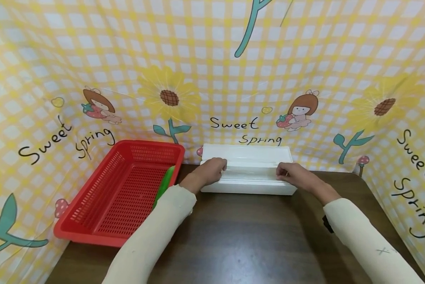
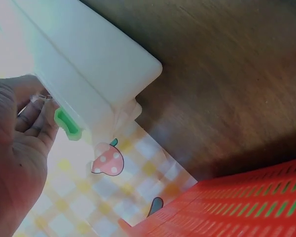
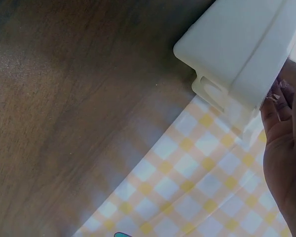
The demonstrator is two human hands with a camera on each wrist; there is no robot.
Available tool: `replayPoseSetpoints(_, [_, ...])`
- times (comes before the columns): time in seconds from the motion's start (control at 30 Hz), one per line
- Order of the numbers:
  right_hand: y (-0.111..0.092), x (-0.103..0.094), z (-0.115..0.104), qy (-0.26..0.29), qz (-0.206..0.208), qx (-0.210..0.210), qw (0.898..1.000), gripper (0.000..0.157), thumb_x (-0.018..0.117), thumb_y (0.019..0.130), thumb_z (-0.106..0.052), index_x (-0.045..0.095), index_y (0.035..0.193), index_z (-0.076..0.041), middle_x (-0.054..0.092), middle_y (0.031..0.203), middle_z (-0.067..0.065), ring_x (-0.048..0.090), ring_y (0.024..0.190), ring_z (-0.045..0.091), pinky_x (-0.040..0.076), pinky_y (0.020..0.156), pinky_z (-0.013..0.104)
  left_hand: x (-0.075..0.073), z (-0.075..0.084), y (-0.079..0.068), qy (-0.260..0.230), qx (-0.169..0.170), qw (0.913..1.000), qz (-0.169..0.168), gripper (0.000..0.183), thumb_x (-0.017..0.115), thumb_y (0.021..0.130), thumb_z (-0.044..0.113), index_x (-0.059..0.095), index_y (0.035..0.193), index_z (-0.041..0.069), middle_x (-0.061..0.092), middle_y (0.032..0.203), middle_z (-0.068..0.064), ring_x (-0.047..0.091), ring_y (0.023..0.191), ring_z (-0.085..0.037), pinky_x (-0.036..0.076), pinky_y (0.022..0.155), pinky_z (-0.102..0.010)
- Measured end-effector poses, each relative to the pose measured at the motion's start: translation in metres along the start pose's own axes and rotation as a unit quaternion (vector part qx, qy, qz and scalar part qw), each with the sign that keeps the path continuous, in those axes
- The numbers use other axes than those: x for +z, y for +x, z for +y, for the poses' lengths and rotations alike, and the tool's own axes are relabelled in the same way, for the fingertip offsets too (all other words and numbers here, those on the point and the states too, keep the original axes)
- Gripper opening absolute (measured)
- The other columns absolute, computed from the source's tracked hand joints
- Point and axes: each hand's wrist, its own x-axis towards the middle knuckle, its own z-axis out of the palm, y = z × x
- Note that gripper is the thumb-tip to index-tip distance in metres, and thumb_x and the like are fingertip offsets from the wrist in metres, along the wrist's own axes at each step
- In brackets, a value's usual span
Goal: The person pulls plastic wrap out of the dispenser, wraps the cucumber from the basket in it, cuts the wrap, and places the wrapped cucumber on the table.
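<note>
A long white cling film dispenser box [image 1: 248, 188] stands at the back of the table, its lid [image 1: 246, 153] raised behind. Clear cling film [image 1: 249, 174] stretches across the opening between both hands. My left hand [image 1: 212, 171] pinches the film near the box's left end. At the other end, my right hand [image 1: 295, 174] pinches it too, fingers curled. Both wrist views show bits of crumpled clear film at the fingertips. A small green piece [image 2: 68, 124] sits at the box's end, beside the left fingers. The film roll itself cannot be made out.
Left of the box stands a red perforated plastic basket [image 1: 92, 238], with a long bright green object [image 1: 164, 185] along its right inner side. The brown wooden table [image 1: 241, 236] lies in front. A yellow checked cloth [image 1: 226, 86] hangs behind and at the sides.
</note>
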Motion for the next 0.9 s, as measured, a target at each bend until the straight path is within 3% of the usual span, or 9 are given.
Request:
replayPoseSetpoints(0.17, [0.002,-0.004,-0.001,-0.032,0.005,-0.037,0.999,0.016,0.063,0.090,-0.004,0.065,0.106,-0.005,0.068,0.095,0.004,0.064,0.088,0.015,0.053,0.076,0.032,-0.005,-0.003,-0.002,0.046,0.013,0.9988,-0.014,0.026,0.054,0.088,-0.010,0.065,0.106,0.003,0.064,0.104,-0.011,0.060,0.097,-0.022,0.050,0.089,-0.033])
replayPoseSetpoints(0.3, [0.001,-0.007,-0.001,-0.050,0.005,-0.043,0.998,0.022,0.063,0.090,-0.005,0.069,0.112,-0.005,0.071,0.103,0.007,0.067,0.095,0.018,0.054,0.080,0.035,-0.010,-0.002,-0.006,0.075,0.009,0.9970,-0.016,0.027,0.056,0.088,-0.009,0.069,0.106,0.007,0.066,0.105,-0.008,0.060,0.098,-0.021,0.050,0.091,-0.033])
replayPoseSetpoints(0.47, [-0.001,-0.009,-0.001,-0.062,0.009,-0.048,0.997,0.018,0.064,0.089,-0.005,0.074,0.103,-0.010,0.073,0.101,0.002,0.068,0.094,0.016,0.054,0.079,0.035,-0.013,0.001,-0.009,0.074,0.008,0.9970,-0.023,0.027,0.058,0.086,-0.011,0.070,0.102,0.007,0.067,0.104,-0.007,0.061,0.099,-0.021,0.050,0.090,-0.033])
replayPoseSetpoints(0.7, [-0.005,-0.012,-0.008,-0.078,0.030,-0.067,0.994,0.016,0.068,0.086,-0.004,0.075,0.100,-0.010,0.074,0.096,0.002,0.069,0.090,0.016,0.055,0.076,0.034,-0.016,0.003,-0.013,0.067,0.002,0.9973,-0.029,0.030,0.061,0.088,-0.005,0.071,0.111,0.011,0.069,0.112,-0.005,0.062,0.105,-0.018,0.050,0.095,-0.033])
replayPoseSetpoints(0.9, [-0.011,-0.017,-0.015,-0.093,0.037,-0.061,0.993,0.017,0.068,0.087,-0.006,0.074,0.101,-0.009,0.074,0.097,0.002,0.069,0.090,0.016,0.055,0.076,0.033,-0.024,0.009,-0.022,0.055,0.004,0.9984,-0.016,0.030,0.063,0.087,-0.002,0.071,0.113,0.011,0.070,0.113,-0.005,0.065,0.102,-0.017,0.051,0.092,-0.032])
